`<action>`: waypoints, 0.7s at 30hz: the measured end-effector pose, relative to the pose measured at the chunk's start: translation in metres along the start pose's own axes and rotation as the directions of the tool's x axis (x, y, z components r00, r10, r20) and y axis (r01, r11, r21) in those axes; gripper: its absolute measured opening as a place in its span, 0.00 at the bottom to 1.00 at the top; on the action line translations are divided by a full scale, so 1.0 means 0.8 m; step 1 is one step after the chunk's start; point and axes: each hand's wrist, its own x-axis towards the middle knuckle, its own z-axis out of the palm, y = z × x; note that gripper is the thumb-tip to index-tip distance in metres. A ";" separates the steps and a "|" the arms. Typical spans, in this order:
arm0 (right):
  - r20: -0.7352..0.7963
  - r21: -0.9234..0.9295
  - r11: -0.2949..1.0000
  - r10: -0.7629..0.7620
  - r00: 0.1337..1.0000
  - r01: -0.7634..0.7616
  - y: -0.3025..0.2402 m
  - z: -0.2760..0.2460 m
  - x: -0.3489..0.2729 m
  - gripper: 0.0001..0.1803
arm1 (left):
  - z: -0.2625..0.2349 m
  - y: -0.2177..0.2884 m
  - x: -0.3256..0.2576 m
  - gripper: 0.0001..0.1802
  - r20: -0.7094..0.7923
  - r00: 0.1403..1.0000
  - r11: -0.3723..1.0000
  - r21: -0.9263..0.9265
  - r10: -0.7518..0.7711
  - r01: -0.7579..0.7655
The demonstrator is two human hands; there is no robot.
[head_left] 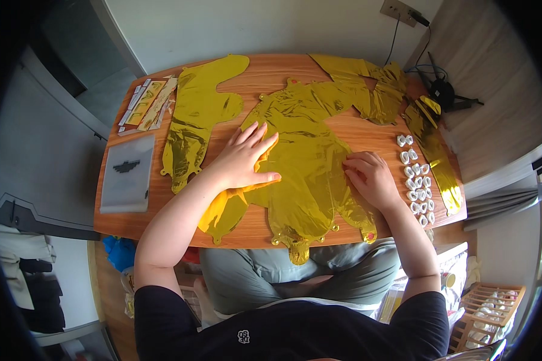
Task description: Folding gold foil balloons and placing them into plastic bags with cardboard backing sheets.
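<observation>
A large gold foil balloon [301, 150], uninflated and wrinkled, lies flat across the middle of the wooden table; its lower lobes reach the near edge. My left hand [244, 153] rests on its left part with the fingers spread and the thumb pointing right. Under that palm, a portion of the foil [226, 207] shines orange. At the balloon's right edge is my right hand [370, 177], fingers curled and thumb close to them, pinching the foil; the exact contact is partly hidden.
Another flat gold foil piece [199, 102] lies at the left, and more gold foil [373, 90] stretches along the far right. Several small white rolls [417, 180] sit in rows on the right. A translucent folder [126, 174] and packaged strips [147, 105] occupy the left end. A black device [442, 93] with cables stands far right.
</observation>
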 end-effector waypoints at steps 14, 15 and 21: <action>-0.002 0.014 1.000 -0.011 1.000 0.011 0.001 0.001 -0.001 0.09 | -0.017 -0.014 0.001 0.52 -0.092 0.995 0.920 -0.391 -0.037 -0.003; -0.002 0.013 1.000 -0.013 1.000 0.013 0.000 0.001 -0.001 0.09 | -0.019 -0.021 0.005 0.48 -0.162 0.986 0.865 -0.500 -0.037 -0.049; 0.013 -0.017 1.000 0.000 1.000 0.000 0.002 -0.001 -0.001 0.09 | -0.034 -0.040 0.003 0.36 -0.175 0.976 0.453 -0.886 -0.127 -0.100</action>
